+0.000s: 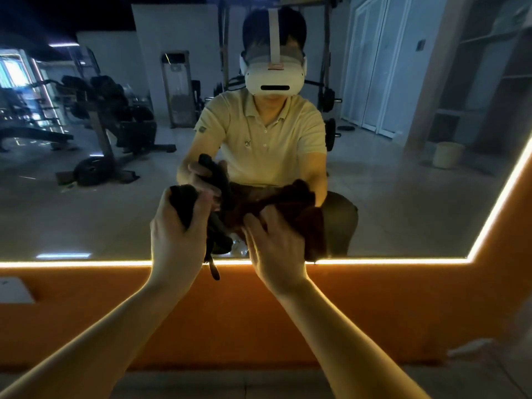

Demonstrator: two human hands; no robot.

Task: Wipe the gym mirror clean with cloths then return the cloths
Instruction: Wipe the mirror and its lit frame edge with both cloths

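Note:
The gym mirror fills the wall ahead, edged by a glowing light strip. My left hand grips a bunched black cloth, with a tail of it hanging down past the strip. My right hand presses a dark red cloth flat against the glass near the mirror's bottom edge, fingers spread. Both hands and cloths show again as reflections in the mirror, along with a crouching person.
An orange wall panel runs below the lit strip. A white box is fixed to the wall at the lower left. Reflected gym machines, weight plates and a pale bin appear in the glass.

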